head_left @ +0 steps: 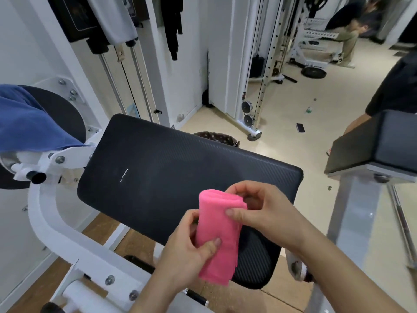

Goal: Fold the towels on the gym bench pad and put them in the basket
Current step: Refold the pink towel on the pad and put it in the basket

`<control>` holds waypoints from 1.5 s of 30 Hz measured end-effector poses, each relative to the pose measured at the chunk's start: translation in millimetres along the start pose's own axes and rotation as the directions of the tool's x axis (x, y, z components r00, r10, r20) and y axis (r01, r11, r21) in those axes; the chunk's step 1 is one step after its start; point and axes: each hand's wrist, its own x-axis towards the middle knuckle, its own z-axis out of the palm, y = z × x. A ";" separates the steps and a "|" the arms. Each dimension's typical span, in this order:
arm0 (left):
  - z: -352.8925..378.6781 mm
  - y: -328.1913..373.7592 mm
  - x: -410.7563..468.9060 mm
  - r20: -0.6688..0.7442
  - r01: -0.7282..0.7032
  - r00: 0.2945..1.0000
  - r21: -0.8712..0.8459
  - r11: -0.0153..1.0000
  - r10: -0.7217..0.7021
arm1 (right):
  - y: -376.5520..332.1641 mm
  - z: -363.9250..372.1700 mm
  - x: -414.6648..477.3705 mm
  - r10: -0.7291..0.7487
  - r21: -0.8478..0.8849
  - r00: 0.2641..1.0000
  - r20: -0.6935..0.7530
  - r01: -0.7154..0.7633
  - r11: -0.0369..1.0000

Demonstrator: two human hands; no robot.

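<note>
**A:** Looking for the pink towel (pixel 217 236), any idea where?

**B:** Held up just over the near edge of the bench pad (pixel 169 168), folded into a narrow strip, not lying flat on it. Gripped low down by the left hand (pixel 187 251), thumb on the front, fingers curled round behind. Pinched near the top by the right hand (pixel 264 213) too, thumb pressed on the front, other fingers bent over the upper fold.

**A:** And the basket?

**B:** Tucked right behind the far edge of the bench pad, showing only a dark patterned basket (pixel 216 136) rim. Well apart from the pink towel.

**A:** Any more towels?

**B:** Yep, a blue towel (pixel 29 123) off the left end of the bench pad, draped over a round black cushion (pixel 67 114) on the white frame (pixel 67 154).

**A:** Anything else nearby?

**B:** Right of the bench pad, a second black pad (pixel 356 152) on a metal post (pixel 352 208). Beyond the bench pad, a small dark rectangle (pixel 300 128) flat on the beige floor (pixel 316 109), plus a person (pixel 347 26) sitting on a white machine way further back
</note>
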 end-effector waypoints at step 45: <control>478.9 223.3 256.1 -0.039 -0.205 0.971 0.378 0.903 0.237 | 161.3 -568.9 33.6 -0.024 -0.937 1.000 -0.006 0.003 0.349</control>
